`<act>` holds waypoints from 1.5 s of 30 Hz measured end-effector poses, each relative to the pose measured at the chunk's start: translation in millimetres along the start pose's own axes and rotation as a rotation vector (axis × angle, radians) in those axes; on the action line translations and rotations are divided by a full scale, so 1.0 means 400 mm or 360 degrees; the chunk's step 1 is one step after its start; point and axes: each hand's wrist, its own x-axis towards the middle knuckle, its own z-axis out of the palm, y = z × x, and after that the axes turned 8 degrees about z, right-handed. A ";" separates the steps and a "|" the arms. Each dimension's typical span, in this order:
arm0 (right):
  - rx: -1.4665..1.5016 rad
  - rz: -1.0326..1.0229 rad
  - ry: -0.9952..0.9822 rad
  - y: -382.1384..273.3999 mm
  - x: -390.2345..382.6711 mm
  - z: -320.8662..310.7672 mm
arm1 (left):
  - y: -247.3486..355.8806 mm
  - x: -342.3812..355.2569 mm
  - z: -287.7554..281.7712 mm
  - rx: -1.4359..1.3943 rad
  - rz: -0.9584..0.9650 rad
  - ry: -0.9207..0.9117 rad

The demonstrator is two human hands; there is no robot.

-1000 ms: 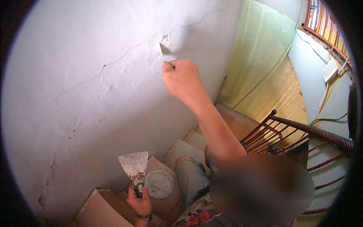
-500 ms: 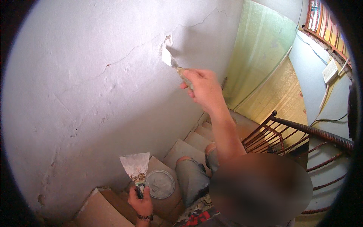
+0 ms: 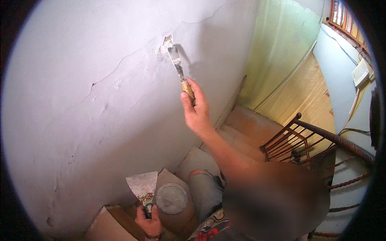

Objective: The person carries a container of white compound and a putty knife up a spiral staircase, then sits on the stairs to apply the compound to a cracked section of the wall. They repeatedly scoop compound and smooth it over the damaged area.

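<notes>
Apparently patching wall hole (image 3: pixel 168 39): gripping knife (image 3: pixel 177 63) in right hand (image 3: pixel 196 110), scraper (image 3: pixel 143 185) in left hand (image 3: pixel 149 222); likely needing flat pressure next.

The right hand (image 3: pixel 196 107) holds a thin scraper (image 3: pixel 187 89) by its wooden handle, with the blade up by a chipped spot (image 3: pixel 168 39) on the pale wall (image 3: pixel 60 72). A long crack (image 3: pixel 120 63) runs across there. Low down, the left hand (image 3: pixel 150 223) grips a wide scraper (image 3: pixel 143 184) with brown crumbs on it, beside a round tub (image 3: pixel 172 198) on the stairs (image 3: pixel 196 160).
</notes>
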 end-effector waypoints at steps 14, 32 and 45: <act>-0.0084 -0.0445 0.0156 0.081 -0.002 0.131 | -0.035 -0.010 0.019 0.0116 0.0146 0.0073; 0.0248 0.1038 -0.0779 -0.287 0.217 -0.299 | -0.033 -0.018 -0.011 0.0061 0.0026 -0.0030; 0.0101 0.0925 -0.1314 -0.385 0.410 -0.221 | -0.001 0.010 -0.016 -0.0053 0.0132 -0.0049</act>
